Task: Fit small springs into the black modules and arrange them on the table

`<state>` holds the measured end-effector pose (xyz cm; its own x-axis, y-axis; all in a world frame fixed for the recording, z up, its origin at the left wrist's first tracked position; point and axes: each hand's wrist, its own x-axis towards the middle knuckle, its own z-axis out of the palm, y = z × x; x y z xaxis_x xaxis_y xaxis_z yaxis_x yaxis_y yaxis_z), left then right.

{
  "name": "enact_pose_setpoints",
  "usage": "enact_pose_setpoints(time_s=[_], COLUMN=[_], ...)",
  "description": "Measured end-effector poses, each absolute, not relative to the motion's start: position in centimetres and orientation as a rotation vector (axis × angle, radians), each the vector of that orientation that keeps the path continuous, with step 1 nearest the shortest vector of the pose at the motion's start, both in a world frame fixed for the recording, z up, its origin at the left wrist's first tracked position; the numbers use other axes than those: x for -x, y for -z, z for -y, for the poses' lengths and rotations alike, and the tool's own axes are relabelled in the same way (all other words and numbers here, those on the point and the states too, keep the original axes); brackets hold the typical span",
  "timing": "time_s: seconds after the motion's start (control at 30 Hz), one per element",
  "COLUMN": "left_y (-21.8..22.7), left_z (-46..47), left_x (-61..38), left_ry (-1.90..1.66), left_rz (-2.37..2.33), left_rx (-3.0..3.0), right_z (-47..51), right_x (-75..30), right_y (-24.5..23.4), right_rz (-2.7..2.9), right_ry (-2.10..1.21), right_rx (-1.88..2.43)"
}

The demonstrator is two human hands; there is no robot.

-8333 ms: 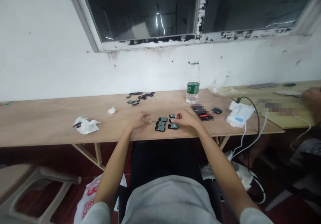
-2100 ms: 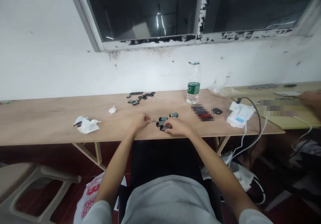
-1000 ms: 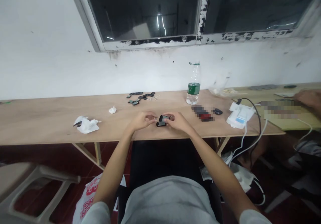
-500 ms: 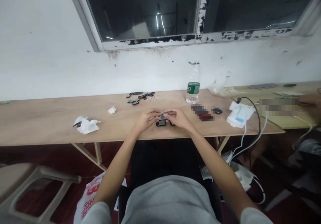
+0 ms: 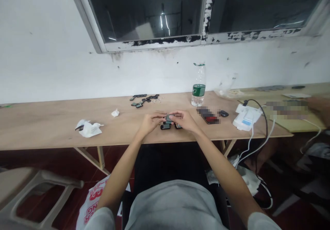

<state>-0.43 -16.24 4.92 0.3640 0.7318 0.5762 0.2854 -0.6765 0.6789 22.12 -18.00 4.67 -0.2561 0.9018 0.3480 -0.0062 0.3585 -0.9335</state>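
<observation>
Between my hands, just above the wooden table's front edge, is a small flat grey-green piece with a dark rim [image 5: 169, 117]. My left hand [image 5: 152, 123] closes on its left side with the fingertips. My right hand [image 5: 183, 120] pinches the same piece from the right, thumb in front. Under it on the table lie a similar dark-framed piece [image 5: 165, 126] and another dark piece [image 5: 178, 126], partly covered by my right hand. Farther back rests a loose group of several such black and grey-green pieces [image 5: 139, 104], with tiny pale bits [image 5: 156, 101] beside them.
Crumpled tissues [image 5: 90, 129] and a smaller wad [image 5: 115, 112] lie to the left on the table [image 5: 51, 120]. A water bottle [image 5: 198, 91] stands at the back. On the right are a blurred-out item [image 5: 208, 115], a black case [image 5: 223, 113] and a white power strip [image 5: 244, 118] with cables.
The piece between my hands now shows more of its flat face, as my right thumb and fingers have shifted slightly. The dark piece below my right hand is more exposed.
</observation>
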Motion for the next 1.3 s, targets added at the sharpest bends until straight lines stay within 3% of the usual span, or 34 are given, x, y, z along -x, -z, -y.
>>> enact_pose_setpoints(time_s=[0.23, 0.6, 0.9, 1.3], left_y=[-4.9, -6.5, -5.1, -4.4], left_z=[16.2, 17.5, 16.3, 15.5], left_x=[0.3, 0.7, 1.6, 1.8], left_ry=[-1.085, -0.776, -0.503, -0.316], left_rz=[-0.978, -1.058, -1.129, -1.233], left_rx=[-1.867, -2.475, -2.422, -2.413], right_z=[18.5, 17.6, 17.8, 17.0], right_x=[-22.1, -21.2, -21.3, -21.3], right_y=[-4.8, -3.4, -3.3, -1.9], right_rz=[1.671, 1.742, 2.202, 2.462], right_ry=[-1.105, -1.106, -0.381, -0.247], right_rx=[0.818, 0.965, 1.060, 1.021])
